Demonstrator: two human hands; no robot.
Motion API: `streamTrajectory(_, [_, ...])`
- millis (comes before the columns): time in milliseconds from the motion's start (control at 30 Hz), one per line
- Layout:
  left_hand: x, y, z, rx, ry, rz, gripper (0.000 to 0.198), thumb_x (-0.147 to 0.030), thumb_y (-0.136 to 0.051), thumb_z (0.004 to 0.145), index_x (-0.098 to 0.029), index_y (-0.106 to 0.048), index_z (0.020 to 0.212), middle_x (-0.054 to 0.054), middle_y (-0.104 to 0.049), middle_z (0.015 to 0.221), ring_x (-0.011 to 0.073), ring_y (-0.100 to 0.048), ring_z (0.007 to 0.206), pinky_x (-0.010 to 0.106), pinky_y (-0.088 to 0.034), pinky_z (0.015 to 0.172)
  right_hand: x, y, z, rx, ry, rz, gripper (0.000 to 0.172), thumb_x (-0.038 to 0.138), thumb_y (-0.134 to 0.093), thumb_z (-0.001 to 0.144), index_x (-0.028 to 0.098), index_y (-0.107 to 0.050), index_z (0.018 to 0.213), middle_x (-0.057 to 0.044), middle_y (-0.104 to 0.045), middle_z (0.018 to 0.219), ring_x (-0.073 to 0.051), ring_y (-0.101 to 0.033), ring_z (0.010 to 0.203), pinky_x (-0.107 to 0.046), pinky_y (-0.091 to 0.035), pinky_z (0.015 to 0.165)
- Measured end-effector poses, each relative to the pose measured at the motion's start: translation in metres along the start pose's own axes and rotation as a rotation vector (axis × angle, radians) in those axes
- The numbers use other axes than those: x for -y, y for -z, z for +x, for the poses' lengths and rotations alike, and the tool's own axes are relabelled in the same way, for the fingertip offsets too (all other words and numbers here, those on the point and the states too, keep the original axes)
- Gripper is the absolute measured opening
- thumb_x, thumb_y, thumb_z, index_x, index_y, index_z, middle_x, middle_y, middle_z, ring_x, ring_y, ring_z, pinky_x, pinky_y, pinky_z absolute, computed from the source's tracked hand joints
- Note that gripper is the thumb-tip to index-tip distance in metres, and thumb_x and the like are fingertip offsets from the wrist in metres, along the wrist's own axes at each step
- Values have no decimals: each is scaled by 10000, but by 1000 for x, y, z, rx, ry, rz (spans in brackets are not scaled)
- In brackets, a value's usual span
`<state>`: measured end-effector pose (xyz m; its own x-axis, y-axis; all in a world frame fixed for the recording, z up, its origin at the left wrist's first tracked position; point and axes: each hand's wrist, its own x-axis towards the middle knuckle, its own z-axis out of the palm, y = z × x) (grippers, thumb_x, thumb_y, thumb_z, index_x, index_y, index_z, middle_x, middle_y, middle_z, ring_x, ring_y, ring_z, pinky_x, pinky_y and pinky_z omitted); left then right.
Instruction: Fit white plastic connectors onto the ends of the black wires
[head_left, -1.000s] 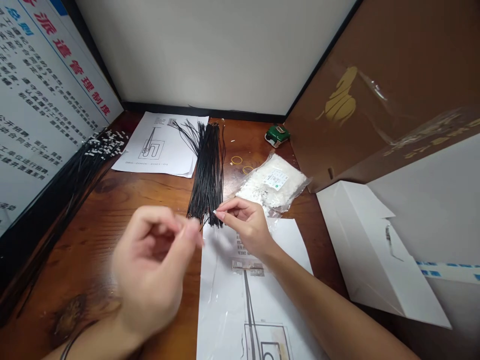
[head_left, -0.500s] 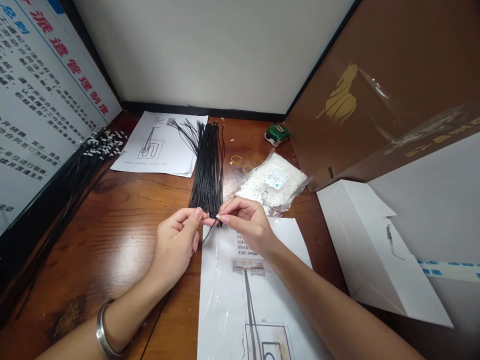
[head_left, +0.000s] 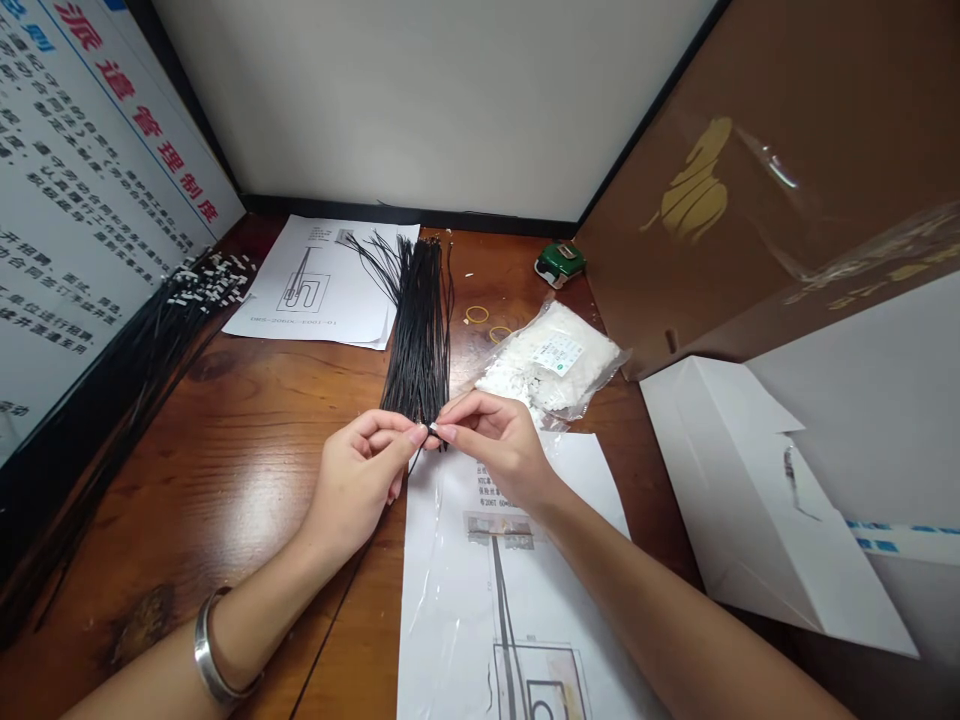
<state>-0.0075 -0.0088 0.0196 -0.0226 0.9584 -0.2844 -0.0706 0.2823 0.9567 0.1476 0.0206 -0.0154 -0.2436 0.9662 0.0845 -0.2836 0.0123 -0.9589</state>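
My left hand [head_left: 371,455] pinches the end of a thin black wire [head_left: 415,462] between thumb and fingers. Close against it, my right hand [head_left: 487,425] holds a tiny white connector housing [head_left: 433,427] in a thumb-and-finger pinch. The fingertips of both hands nearly meet, with the connector and wire end between them; whether the wire sits inside the connector is too small to tell. Just beyond the hands lies a thick bundle of black wires [head_left: 418,330]. A clear bag of small white connectors [head_left: 555,355] rests past my right hand, some spilling from its near end.
A printed drawing sheet [head_left: 442,600] lies under my right forearm, and more sheets [head_left: 262,310] lie at the back left. Wires with white connectors [head_left: 210,285] are heaped at the left. A green tape measure [head_left: 560,263], yellow rubber bands [head_left: 477,315] and a brown box [head_left: 675,200] stand rightward.
My left hand has moved slightly right, bringing its fingertips and the wire end up to the white connector in my right hand. The right hand has stayed nearly in place.
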Motion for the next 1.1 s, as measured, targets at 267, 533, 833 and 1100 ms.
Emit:
streamTrajectory(267, [1, -2, -1, 76, -45, 130, 242, -389, -647, 769, -155, -692, 728, -27, -548, 477, 83, -396, 399, 200, -297, 384, 0, -2, -1, -35, -22, -32, 95, 267, -747, 706, 211, -671, 690, -6, -670, 688, -128, -631, 617, -292, -527, 584])
streamTrajectory(533, [4, -1, 1, 93, -142, 177, 181, -287, -617, 820, -166, -677, 699, 24, -675, 633, 136, -598, 613, 222, -447, 575, 0, -4, -2, -22, 15, -58, 58, 210, -722, 702, 210, -676, 667, -13, -661, 696, -127, -609, 637, -288, -495, 570])
streamTrajectory(833, [8, 5, -8, 196, -206, 442, 217, -347, -550, 885, -163, -661, 916, 27, -713, 672, 146, -611, 586, 236, -415, 543, 7, -6, 0, -297, 52, -73, 67, 231, -721, 680, 204, -661, 693, -3, -625, 650, -96, -499, 525, -251, -380, 464])
streamTrajectory(1100, [-15, 45, -15, 82, -124, 600, 308, -439, -441, 918, -195, -626, 948, -58, -490, 536, 113, -473, 463, 212, -373, 474, 57, 21, 5, -550, 126, -762, 171, 330, -598, 765, 180, -680, 752, 41, -455, 509, -93, -357, 438, -248, -283, 449])
